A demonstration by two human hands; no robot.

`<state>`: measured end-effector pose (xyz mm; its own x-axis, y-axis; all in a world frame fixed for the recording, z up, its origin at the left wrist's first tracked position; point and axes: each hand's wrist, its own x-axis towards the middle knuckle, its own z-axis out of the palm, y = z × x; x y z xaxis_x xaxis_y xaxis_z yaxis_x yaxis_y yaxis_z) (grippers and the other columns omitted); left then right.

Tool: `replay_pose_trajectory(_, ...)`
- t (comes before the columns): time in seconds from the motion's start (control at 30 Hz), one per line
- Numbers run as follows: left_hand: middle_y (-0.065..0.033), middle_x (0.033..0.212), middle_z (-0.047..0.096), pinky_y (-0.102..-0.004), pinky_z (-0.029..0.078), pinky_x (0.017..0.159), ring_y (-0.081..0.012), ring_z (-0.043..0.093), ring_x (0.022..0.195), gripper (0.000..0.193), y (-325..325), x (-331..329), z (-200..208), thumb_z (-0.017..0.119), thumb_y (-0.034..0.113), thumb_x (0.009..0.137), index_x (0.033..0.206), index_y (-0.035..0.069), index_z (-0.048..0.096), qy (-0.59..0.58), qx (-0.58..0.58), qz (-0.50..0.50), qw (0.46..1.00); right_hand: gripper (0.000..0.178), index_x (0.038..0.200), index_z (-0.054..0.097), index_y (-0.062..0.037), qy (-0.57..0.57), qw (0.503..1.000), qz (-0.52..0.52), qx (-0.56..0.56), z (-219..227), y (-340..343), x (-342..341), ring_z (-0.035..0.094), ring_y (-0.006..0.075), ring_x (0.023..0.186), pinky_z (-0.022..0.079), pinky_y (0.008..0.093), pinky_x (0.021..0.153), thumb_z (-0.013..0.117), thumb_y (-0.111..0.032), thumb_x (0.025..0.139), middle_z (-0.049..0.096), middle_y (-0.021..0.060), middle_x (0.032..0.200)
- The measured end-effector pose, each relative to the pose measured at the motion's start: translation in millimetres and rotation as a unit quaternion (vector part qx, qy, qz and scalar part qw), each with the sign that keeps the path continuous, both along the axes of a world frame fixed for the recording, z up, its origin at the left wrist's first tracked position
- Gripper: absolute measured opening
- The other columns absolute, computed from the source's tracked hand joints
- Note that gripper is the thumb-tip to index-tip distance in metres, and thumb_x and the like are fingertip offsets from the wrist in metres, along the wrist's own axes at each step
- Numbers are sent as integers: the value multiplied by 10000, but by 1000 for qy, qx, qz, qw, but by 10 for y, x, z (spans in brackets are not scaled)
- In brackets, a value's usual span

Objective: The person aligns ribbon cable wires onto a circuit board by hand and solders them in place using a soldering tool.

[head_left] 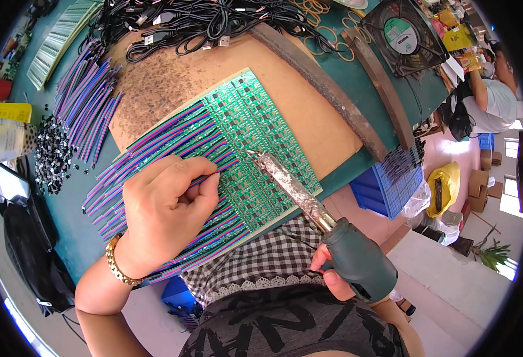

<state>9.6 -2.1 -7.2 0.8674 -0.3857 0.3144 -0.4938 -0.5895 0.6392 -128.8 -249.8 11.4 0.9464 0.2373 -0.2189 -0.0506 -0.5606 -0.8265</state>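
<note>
Left hand (166,208) pinches thin wire (211,177), steadying its end on green board (255,149), right by iron tip. Right hand (333,273) fisted round iron (297,193) handle, tip angled down onto same spot. Soldered ribbon wires (154,149) fan leftward off board; spare wires (86,101) near.

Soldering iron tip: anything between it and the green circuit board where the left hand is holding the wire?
Nothing visible. The soldering iron, gripped by the right hand, points its tip at the green circuit board with only bare board around it. The left hand pinches a wire beside the tip, not across its path.
</note>
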Motion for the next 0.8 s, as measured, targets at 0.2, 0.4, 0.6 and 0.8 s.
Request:
replay_pose_trajectory(0.2, -27, 589, 552, -260, 421, 446, -122, 534, 478, 113, 12, 10, -1, 742, -29, 730, 794, 41, 682, 3, 6, 0, 1000, 372, 862, 612, -13, 124, 992, -34, 16, 3, -10, -52, 596, 235, 675, 475, 335, 630, 584, -378, 924, 604, 97, 774)
replay_pose_trajectory(0.4, -25, 599, 558, -255, 417, 442, -114, 531, 476, 111, 11, 4, 0, 746, -24, 735, 804, 41, 688, 12, 2, -1, 1000, 350, 889, 610, -1, 10, 999, -30, 37, -215, -44, -159, 577, 237, 641, 468, 335, 617, 584, -348, 924, 599, 102, 768)
replay_pose_trajectory(0.6, -24, 600, 557, -255, 415, 440, -112, 530, 473, 111, 30, 11, -2, 746, -25, 738, 809, 42, 692, 15, 8, -7, 1000, 360, 901, 614, 5, 83, 995, -36, 47, -117, -31, -193, 588, 221, 688, 472, 325, 628, 606, -355, 908, 605, 97, 786)
replay_pose_trajectory(0.8, -8, 659, 608, -199, 399, 451, -45, 509, 489, 105, 47, 21, -24, 737, -39, 744, 813, 31, 700, 3, 9, -18, 1000, 354, 878, 612, -8, 30, 998, -55, -19, -120, -26, -207, 582, 208, 695, 469, 318, 644, 610, -360, 910, 601, 95, 794)
